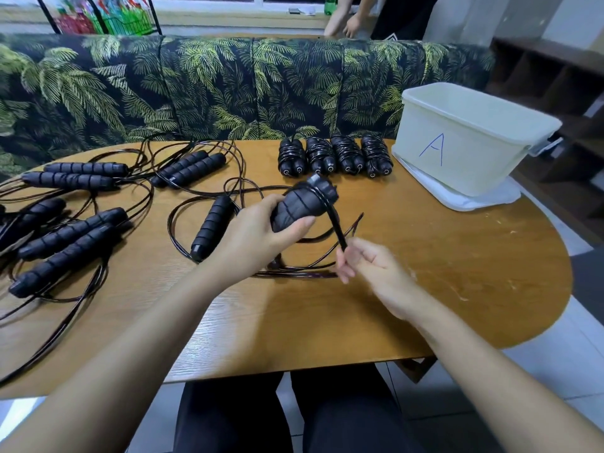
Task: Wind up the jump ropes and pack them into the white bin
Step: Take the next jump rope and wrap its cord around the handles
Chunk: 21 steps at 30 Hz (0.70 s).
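My left hand [258, 232] grips a pair of black jump rope handles [302, 204] held together above the table's middle. My right hand [369, 268] pinches the black cord [336, 228] that runs down from the handles' top end. The rest of that cord loops on the table below my hands. Several wound-up ropes [333, 155] stand in a row near the table's far edge. A white bin [464, 142] marked with a blue "A" sits at the far right. Several unwound ropes [75, 223] lie tangled on the left.
The bin stands on its white lid [457, 194]. One loose handle [212, 227] lies just left of my left hand. The wooden table [457, 256] is oval. A palm-print sofa back [196, 89] runs behind it. Another person's hands [346, 24] are beyond it.
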Motion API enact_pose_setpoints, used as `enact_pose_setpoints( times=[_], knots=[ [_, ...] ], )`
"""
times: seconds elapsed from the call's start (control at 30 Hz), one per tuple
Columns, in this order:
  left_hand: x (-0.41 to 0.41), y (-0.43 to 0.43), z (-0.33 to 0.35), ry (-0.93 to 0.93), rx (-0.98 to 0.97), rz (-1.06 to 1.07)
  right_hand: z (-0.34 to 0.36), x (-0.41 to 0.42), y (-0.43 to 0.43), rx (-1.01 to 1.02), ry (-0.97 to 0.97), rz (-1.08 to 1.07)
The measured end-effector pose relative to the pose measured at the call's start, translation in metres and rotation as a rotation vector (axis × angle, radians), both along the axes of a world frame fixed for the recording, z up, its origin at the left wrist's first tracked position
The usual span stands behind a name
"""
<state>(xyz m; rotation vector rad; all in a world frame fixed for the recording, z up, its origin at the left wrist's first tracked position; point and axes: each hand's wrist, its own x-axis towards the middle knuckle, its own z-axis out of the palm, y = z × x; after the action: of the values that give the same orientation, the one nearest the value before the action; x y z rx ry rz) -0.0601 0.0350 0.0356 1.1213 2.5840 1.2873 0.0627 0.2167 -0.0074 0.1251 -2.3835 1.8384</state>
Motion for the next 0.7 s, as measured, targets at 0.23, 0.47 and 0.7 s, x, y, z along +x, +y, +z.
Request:
enact_pose_setpoints(
  times=[0.23, 0.47, 0.7],
  knots=[
    [0.018, -0.012, 0.020, 0.221, -0.473, -0.539, 0.032, -0.026, 0.024, 0.494, -0.188, 0.336],
    [0.028, -0.006, 0.022, 0.914, -0.846, -0.457, 0.046, -0.059, 0.023, 1.206, -0.091, 0.482],
    [0.038, 0.006, 0.008, 1.014, -1.003, -0.222, 0.068, -0.059, 0.008, 1.219, -0.078, 0.261]
  ],
)
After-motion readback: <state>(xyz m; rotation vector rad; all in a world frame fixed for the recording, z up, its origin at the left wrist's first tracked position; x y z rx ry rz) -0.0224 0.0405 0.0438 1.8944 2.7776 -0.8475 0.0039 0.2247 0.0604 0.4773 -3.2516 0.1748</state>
